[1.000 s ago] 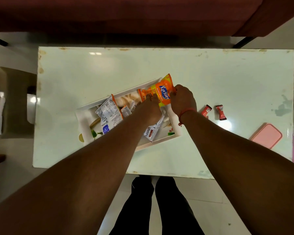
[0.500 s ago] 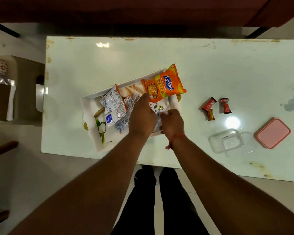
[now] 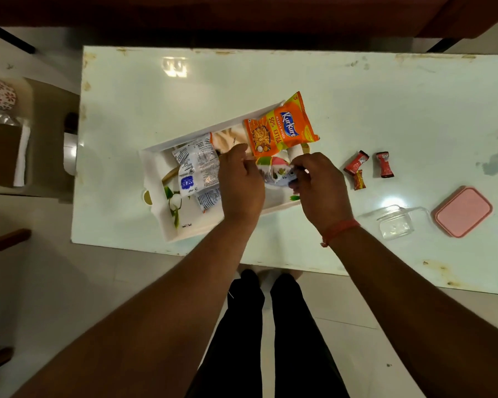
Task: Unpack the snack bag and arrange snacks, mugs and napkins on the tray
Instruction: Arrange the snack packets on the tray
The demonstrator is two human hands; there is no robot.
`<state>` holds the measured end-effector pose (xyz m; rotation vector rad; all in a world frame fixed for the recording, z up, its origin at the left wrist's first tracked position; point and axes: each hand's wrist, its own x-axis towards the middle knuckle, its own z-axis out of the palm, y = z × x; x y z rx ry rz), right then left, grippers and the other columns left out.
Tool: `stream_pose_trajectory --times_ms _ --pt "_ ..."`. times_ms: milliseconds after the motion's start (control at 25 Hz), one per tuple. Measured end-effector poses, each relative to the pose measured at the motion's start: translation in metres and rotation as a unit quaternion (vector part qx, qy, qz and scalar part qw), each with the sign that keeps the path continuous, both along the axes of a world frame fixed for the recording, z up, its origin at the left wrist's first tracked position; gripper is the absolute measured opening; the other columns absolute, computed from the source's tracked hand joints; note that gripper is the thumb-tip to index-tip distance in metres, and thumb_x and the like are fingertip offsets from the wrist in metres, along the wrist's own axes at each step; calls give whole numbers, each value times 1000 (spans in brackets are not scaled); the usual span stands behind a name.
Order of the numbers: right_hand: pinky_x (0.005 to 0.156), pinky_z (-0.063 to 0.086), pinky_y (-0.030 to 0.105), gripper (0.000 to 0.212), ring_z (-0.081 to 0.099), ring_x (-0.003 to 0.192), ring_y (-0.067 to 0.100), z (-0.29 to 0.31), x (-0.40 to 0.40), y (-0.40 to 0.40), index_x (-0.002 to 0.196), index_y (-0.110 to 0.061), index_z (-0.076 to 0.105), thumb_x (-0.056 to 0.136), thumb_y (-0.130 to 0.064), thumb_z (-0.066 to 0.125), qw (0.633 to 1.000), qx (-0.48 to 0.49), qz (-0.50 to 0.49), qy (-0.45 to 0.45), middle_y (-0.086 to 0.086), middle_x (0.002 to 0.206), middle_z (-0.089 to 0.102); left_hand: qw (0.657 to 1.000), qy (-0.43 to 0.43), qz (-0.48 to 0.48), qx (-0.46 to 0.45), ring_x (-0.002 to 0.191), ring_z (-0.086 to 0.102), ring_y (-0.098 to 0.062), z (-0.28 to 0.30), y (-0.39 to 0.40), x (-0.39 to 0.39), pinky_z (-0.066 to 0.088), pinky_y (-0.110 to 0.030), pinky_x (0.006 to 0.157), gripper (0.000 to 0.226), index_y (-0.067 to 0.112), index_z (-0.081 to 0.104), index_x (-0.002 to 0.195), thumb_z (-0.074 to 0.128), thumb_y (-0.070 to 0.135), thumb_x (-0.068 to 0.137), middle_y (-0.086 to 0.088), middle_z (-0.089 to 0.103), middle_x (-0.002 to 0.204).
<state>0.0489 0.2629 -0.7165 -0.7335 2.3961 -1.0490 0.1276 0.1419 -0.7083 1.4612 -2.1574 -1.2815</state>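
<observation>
Both hands raised since half second ago: left hand (image 3: 240,182) and right hand (image 3: 318,183) each pinching small white-pink-green snack packet (image 3: 273,172) over white rectangular tray (image 3: 156,156); orange crisp packet (image 3: 281,126) unmoved.

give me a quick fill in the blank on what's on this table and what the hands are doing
1. Both the left hand and the right hand hold a small packet over the white ____.
2. The orange snack bag lies at the tray's ____ corner.
3. The lid beside the clear container is ____.
4. The red candies lie on the ____, outside the tray.

Missing words: tray; far right; pink; table
</observation>
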Motion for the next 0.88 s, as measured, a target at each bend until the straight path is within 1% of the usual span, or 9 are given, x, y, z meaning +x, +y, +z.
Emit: stream_pose_trajectory --times_ms 80,120,200,320,360,440,520,720,880 --pt "84 56 37 20 64 95 28 7 -1 13 103 -8 68 90 0 56 996 -3 63 58 12 106 63 998 3 53 35 102 58 -23 -2 -4 2 52 -38 88 24 8 63 113 43 13 100 -11 62 112" --pt "86 53 32 19 64 98 27 7 -3 17 102 -8 69 90 1 56 994 -1 80 75 12 108 64 998 -10 46 50 98 59 -24 -2 -4 4 53 -41 86 22 10 63 107 43 16 100 -10 63 106" --pt "85 49 27 17 64 98 26 1 -8 22 102 -8 67 93 -3 53 994 12 78 74 12 108 66 993 -63 -24 101 91 59 -25 1 2 7 50 -39 80 19 11 61 101 43 14 99 -9 62 100" --pt "84 52 34 16 61 96 24 -18 -18 21 105 -6 64 95 -10 53 998 43 24 44 12 105 64 962 -137 -101 214 111 59 -30 0 20 8 45 -34 85 29 9 56 127 47 14 100 -17 60 125" --pt "84 50 31 16 59 95 23 -24 -21 19 106 -5 63 94 -10 54 998 51 -3 32 13 106 63 955 -149 -125 223 116 58 -31 -2 23 8 45 -34 87 32 10 53 132 47 16 100 -16 59 130" --pt "75 40 9 17 52 92 16 -30 -25 14 107 -5 61 90 -4 56 996 68 -65 4 15 110 58 943 -182 -167 224 119 58 -32 -11 27 9 45 -33 88 38 11 46 138 46 16 100 -14 60 131" --pt "65 36 0 20 48 91 12 -35 -29 10 108 -7 61 90 -1 56 991 80 -106 -17 16 113 54 937 -207 -170 223 117 59 -33 -17 27 8 44 -33 87 40 9 45 138 46 14 99 -15 60 128" --pt "63 34 -3 23 55 100 13 -45 -30 7 110 -11 63 91 0 58 990 78 -108 -42 13 119 52 942 -166 -198 216 112 60 -34 -36 29 1 52 -47 93 40 23 47 137 52 22 97 -12 61 126" --pt "71 34 1 22 59 106 19 -48 -30 8 110 -11 63 91 0 58 993 70 -87 -48 14 119 52 946 -175 -169 213 110 61 -32 -47 33 1 52 -47 94 43 23 46 137 52 22 95 -10 64 124"
